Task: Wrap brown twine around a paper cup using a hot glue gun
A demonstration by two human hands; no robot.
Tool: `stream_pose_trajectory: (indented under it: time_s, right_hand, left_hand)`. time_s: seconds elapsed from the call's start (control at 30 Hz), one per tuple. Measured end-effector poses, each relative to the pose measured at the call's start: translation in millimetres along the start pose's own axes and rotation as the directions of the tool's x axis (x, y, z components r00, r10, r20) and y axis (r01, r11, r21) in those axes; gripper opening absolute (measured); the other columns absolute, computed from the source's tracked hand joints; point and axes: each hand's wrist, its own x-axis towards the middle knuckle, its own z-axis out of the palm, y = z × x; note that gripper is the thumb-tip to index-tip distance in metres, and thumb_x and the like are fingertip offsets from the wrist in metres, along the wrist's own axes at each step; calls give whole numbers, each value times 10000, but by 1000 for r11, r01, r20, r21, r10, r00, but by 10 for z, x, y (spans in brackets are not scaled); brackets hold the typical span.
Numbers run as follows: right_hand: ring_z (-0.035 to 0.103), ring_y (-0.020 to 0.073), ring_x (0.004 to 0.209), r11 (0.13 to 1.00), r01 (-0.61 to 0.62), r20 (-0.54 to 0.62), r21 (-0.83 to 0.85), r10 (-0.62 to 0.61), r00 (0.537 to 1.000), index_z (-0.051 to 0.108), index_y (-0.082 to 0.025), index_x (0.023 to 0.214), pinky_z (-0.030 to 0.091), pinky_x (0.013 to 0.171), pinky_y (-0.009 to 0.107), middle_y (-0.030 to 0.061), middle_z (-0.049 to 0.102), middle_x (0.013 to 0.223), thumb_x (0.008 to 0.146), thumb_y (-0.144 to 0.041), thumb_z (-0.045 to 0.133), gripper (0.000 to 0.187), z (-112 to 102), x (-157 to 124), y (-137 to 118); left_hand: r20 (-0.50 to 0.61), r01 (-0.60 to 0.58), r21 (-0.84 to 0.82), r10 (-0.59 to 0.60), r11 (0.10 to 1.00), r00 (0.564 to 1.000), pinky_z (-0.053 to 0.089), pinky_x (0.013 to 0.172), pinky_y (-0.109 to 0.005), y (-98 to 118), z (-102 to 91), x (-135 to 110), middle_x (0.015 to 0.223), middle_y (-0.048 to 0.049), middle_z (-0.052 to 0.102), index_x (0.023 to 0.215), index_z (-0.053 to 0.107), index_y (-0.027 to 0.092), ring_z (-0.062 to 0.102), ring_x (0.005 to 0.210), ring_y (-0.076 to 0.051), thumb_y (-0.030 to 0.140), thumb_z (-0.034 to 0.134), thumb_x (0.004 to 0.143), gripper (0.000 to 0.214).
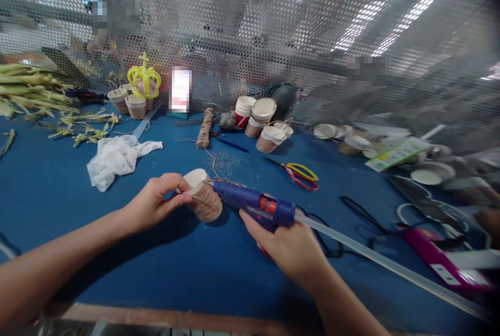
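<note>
My left hand [154, 203] grips a small paper cup [201, 195] partly wound with brown twine, tilted on its side just above the blue table [58, 195]. My right hand [289, 247] is wrapped round the handle of a blue glue gun [253, 203]. The gun's nozzle touches the cup's twine-covered side near the rim. A long clear glue stick [383, 263] sticks out of the gun's back toward the lower right.
Red-and-yellow scissors [299, 173] lie beyond the gun. A twine spool [205, 127], several wrapped cups [265, 125], white crumpled fabric [115, 156], green leaves [35, 94] and a yellow crown [144, 81] lie farther back. A perforated metal screen [273, 28] borders the table. A pink tool [437, 258] lies right.
</note>
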Motion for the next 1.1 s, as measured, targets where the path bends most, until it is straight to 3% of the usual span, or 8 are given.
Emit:
stream_pose_trajectory:
  time_s: [0.13, 0.53, 0.93, 1.1]
  right_hand:
    - [648, 245, 729, 999, 9, 45, 31, -10, 999, 700, -216, 887, 452, 603, 317, 60, 681, 597, 742, -179, 471, 273, -16, 14, -7]
    - [645, 250, 762, 999, -30, 34, 29, 29, 999, 698, -257, 891, 468, 634, 338, 54, 697, 665, 737, -166, 491, 274, 20, -33, 33]
    - [653, 244, 698, 977, -172, 34, 125, 169, 985, 690, -235, 871, 482, 626, 343, 47, 666, 594, 738, -355, 525, 243, 32, -57, 29]
    - [649, 242, 664, 987, -135, 72, 90, 129, 989, 684, -230, 941, 478, 637, 361, 40, 653, 562, 751, -329, 497, 285, 81, -150, 108]
  left_hand:
    - [-10, -11, -4, 11, 1000, 1000, 443, 710, -291, -6, 2, 3, 786, -77, 639, 746, 570, 140, 563, 759, -169, 256, 495, 845, 170]
    - [-19, -28, 15, 28, 1000, 999, 432, 707, -300, -10, 11, -5, 760, -66, 625, 746, 570, 135, 552, 756, -174, 251, 487, 851, 177]
    - [-30, -29, 20, 30, 999, 999, 440, 744, -298, -21, 13, -9, 767, -52, 637, 746, 572, 144, 564, 764, -163, 263, 494, 851, 176]
    - [-36, -15, 26, 16, 1000, 999, 442, 782, -313, -23, 16, -10, 761, -46, 643, 751, 576, 146, 573, 772, -165, 275, 497, 850, 181]
